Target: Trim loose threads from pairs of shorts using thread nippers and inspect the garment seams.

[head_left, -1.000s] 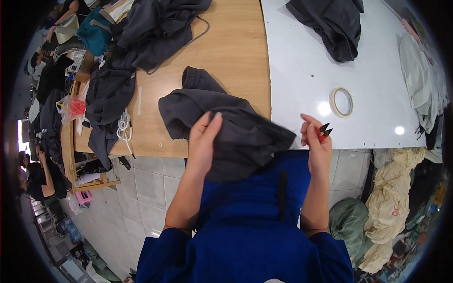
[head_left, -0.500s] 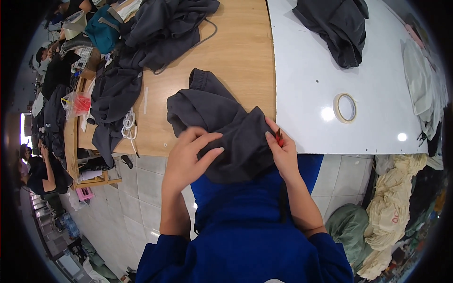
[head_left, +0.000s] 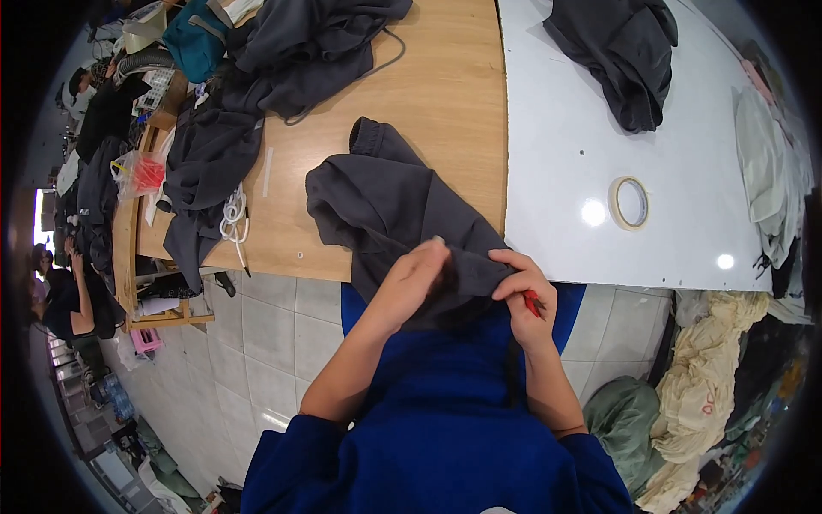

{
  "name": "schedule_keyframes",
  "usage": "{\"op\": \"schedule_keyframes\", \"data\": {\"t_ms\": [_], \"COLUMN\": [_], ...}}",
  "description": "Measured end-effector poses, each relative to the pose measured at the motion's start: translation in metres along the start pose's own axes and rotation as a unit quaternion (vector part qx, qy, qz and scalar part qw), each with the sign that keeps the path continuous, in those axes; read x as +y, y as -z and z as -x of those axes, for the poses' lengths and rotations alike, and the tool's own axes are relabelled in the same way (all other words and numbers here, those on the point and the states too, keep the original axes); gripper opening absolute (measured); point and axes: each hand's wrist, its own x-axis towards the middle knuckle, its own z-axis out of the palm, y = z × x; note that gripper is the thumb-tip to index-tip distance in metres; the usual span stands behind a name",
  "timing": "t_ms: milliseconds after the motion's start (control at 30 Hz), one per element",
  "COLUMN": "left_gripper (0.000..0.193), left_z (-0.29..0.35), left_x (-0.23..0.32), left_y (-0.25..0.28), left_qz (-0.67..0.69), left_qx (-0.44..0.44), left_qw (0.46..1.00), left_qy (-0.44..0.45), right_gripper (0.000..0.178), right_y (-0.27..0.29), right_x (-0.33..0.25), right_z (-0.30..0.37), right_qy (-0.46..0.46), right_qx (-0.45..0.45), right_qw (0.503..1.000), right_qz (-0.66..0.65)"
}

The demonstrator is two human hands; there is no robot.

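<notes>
A dark grey garment [head_left: 398, 201] with a gathered elastic end lies crumpled over the table's front edge and hangs toward my lap. My right hand [head_left: 524, 287] pinches its right edge between thumb and fingers. Tucked in that same palm is a small red-handled tool [head_left: 534, 303], perhaps thread snips; its blades are mostly hidden. On the middle of the cloth, my left hand [head_left: 413, 281] has its fingers drawn together on a fold, the tips slightly blurred. Between both hands the fabric forms a ridge.
More dark grey garments [head_left: 317, 51] are heaped at the far left beside a teal bag [head_left: 195, 38]; another garment [head_left: 621, 56] lies on the white board [head_left: 548, 188]. A tape roll [head_left: 628, 204] and white cord [head_left: 233, 221] lie about. Cream cloth [head_left: 706, 368] is piled at right.
My left hand has moved right and closed onto the cloth from an open pose above it. The right hand has shifted slightly right and down, still pinching the edge; the fabric between is straighter.
</notes>
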Motion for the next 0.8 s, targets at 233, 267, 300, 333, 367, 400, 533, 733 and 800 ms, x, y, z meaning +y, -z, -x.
{"op": "schedule_keyframes", "data": {"t_ms": [233,267,300,333,367,400,533,733,800], "left_gripper": [0.016,0.016,0.016,0.017,0.017,0.017,0.017,0.017,0.018], "left_z": [-0.002,-0.001,0.003,0.006,0.005,0.004,0.002,0.008,0.008], "left_x": [0.004,0.005,0.011,0.013,0.008,0.003,0.006,0.008,0.006], "left_y": [-0.009,-0.008,-0.008,-0.009,-0.009,-0.009,-0.028,-0.035,-0.036], "left_qz": [0.330,0.331,0.348,0.363,0.364,0.351,0.286,0.189,0.081], "left_qx": [-0.098,-0.099,-0.138,-0.176,-0.175,-0.172,-0.006,0.053,-0.003], "left_qw": [0.934,0.934,0.918,0.899,0.899,0.911,0.958,0.958,0.957], "left_qy": [0.094,0.094,0.132,0.169,0.169,0.130,-0.008,-0.211,-0.278], "right_gripper": [0.014,0.014,0.014,0.015,0.015,0.015,0.010,0.030,0.038], "right_y": [0.003,0.004,0.005,0.006,0.007,0.009,0.003,-0.001,-0.010], "right_x": [-0.005,-0.005,-0.005,-0.005,-0.005,-0.005,-0.011,-0.025,-0.045], "right_z": [-0.007,-0.008,-0.011,-0.012,-0.013,-0.014,-0.018,-0.015,-0.021], "right_qy": [0.055,0.055,0.072,0.089,0.088,0.092,0.082,-0.023,-0.057], "right_qx": [-0.029,-0.029,-0.030,-0.031,-0.032,-0.039,0.012,0.126,0.075], "right_qw": [0.996,0.996,0.995,0.994,0.994,0.993,0.990,0.992,0.995], "right_qz": [0.058,0.059,0.061,0.063,0.063,0.063,0.114,0.006,-0.016]}}
